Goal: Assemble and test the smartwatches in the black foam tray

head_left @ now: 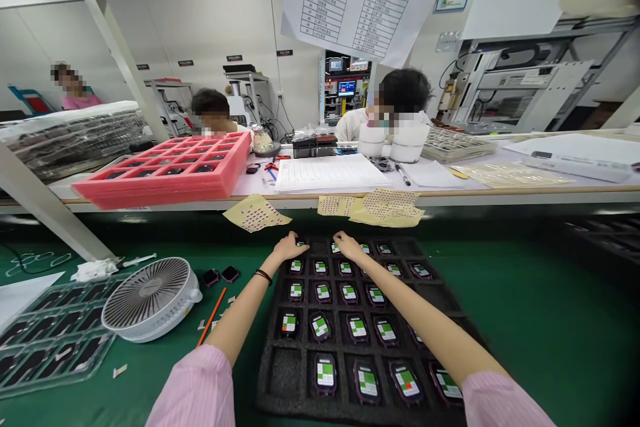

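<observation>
A black foam tray with square pockets lies on the green bench, most pockets holding smartwatches with lit green-and-white screens. At its back left corner, my left hand has thumb and fingers closed around the edges of a smartwatch. My right hand is at the back row too, its fingers bent onto another smartwatch; the fingertips partly cover it. Between the hands is a bare pocket. In the front rows, one smartwatch and another at left show a red patch on screen.
Left of the tray stand a white fan, an orange stick, two dark watches and a clear tray of dark parts. A shelf above carries a pink foam tray and papers. Co-workers sit beyond it.
</observation>
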Available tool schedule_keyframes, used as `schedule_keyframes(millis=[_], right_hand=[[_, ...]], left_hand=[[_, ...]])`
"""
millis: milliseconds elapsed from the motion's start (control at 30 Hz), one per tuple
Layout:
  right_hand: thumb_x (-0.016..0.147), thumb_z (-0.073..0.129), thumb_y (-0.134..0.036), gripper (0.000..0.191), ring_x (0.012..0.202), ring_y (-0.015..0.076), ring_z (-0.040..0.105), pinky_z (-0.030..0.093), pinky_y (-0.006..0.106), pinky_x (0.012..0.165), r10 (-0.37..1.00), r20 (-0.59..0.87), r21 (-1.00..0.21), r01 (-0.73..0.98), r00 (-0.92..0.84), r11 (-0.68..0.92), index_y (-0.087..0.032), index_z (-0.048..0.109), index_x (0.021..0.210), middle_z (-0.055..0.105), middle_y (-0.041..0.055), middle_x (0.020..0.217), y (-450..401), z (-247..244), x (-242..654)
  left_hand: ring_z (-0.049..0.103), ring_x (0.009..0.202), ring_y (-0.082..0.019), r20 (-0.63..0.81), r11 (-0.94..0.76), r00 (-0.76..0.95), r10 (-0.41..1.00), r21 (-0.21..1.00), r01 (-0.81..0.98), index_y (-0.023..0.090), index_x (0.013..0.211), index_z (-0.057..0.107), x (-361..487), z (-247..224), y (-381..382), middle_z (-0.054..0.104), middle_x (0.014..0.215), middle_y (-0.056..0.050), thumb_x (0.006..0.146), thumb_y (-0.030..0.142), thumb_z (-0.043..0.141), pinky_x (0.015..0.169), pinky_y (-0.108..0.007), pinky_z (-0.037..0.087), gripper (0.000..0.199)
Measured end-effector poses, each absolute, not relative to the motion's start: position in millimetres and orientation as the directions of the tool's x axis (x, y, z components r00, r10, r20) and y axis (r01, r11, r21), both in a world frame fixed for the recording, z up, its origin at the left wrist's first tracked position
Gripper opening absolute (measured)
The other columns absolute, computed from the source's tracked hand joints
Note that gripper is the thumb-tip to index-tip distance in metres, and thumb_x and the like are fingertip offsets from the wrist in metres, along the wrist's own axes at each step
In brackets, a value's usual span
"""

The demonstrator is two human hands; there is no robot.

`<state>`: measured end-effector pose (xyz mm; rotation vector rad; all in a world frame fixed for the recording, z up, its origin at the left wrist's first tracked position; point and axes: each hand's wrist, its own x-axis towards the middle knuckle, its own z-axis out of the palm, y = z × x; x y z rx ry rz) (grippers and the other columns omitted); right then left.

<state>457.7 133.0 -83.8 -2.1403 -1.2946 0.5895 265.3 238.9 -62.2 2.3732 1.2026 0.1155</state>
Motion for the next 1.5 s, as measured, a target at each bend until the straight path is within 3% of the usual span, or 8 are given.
schedule_keyframes(millis=[200,367,600,800,933,1067,1233,1500], right_hand=[[0.086,0.039,-0.018,0.023,0.100,0.0233,0.060,0.043,0.033,0.084,0.886,-0.042,-0.842,0.461,0.462,-0.280,-0.020,0.060,0.095,0.065,0.0068,0.104,127,-87,458],[0.090,0.032,-0.028,0.026,0.066,0.0174,0.066,0.048,0.028,0.060,0.892,-0.046,-0.969,0.197,0.450,-0.149,-0.021,0.051,0.106,0.063,0.0041,0.085,111,-78,460],[0.083,0.051,-0.035,0.025,0.065,0.0193,0.068,0.049,0.025,0.049,0.932,-0.076,-0.995,-0.094,0.355,-0.045,-0.021,0.050,0.104,0.062,0.0051,0.082,66,-66,467],[0.061,0.075,-0.022,0.052,0.070,0.0163,0.067,0.051,0.023,0.054,0.970,-0.010,-0.987,-0.160,0.244,0.030,-0.022,0.051,0.108,0.061,0.0021,0.092,51,-73,462],[0.057,0.076,-0.022,0.061,0.066,0.0153,0.066,0.053,0.027,0.056,0.974,-0.015,-0.999,-0.031,0.224,-0.008,-0.020,0.051,0.113,0.062,0.0041,0.097,56,-82,460],[0.054,0.075,-0.022,0.062,0.058,0.0128,0.059,0.049,0.026,0.054,0.984,-0.047,-0.986,0.152,0.171,-0.073,-0.015,0.055,0.112,0.061,-0.0016,0.073,66,-91,460],[0.051,0.074,-0.019,0.056,0.052,0.0095,0.049,0.044,0.026,0.057,0.993,-0.054,-0.955,0.284,0.104,-0.082,-0.013,0.060,0.104,0.054,-0.0068,0.061,72,-97,461],[0.064,0.070,-0.034,0.047,0.061,0.0147,0.054,0.048,0.032,0.067,0.983,0.124,-0.630,0.776,0.134,-0.026,-0.018,0.064,0.107,0.055,0.0033,0.082,67,-97,472]], left_hand=[[0.063,0.087,-0.023,-0.118,-0.464,0.687,0.717,0.654,0.597,0.017,0.112,0.056,258,-68,246,0.067,0.092,-0.006,0.065,0.041,0.070,0.071,-0.027,0.046,0.054],[0.064,0.076,-0.021,-0.044,-0.356,0.663,0.747,0.816,0.455,0.014,0.107,0.056,252,-73,247,0.067,0.076,-0.004,0.061,0.036,0.075,0.066,-0.028,0.047,0.054],[0.065,0.083,-0.019,0.106,-0.234,0.663,0.741,0.966,0.107,0.018,0.120,0.040,265,-70,202,0.065,0.100,-0.010,0.072,0.040,0.067,0.053,-0.021,0.043,0.059],[0.065,0.084,-0.018,0.078,-0.179,0.740,0.668,0.982,0.059,0.020,0.123,0.039,279,-80,163,0.061,0.108,-0.011,0.075,0.034,0.066,0.056,-0.022,0.046,0.057],[0.061,0.076,-0.014,0.063,-0.316,0.731,0.679,0.924,0.214,0.016,0.123,0.038,267,-83,174,0.061,0.099,-0.008,0.073,0.021,0.064,0.063,-0.025,0.050,0.057],[0.059,0.076,-0.017,0.025,-0.439,0.734,0.679,0.815,0.379,0.016,0.110,0.052,249,-75,182,0.061,0.083,-0.002,0.062,0.013,0.071,0.073,-0.030,0.049,0.051],[0.055,0.102,-0.024,0.004,-0.562,0.700,0.714,0.598,0.571,0.019,0.105,0.059,228,-51,169,0.061,0.099,-0.006,0.065,0.021,0.073,0.089,-0.031,0.044,0.042],[0.054,0.108,-0.037,-0.050,-0.193,0.205,0.977,0.179,0.965,0.004,0.104,0.057,133,-31,159,0.057,0.110,-0.025,0.086,0.016,0.038,0.087,-0.048,0.044,0.029]])
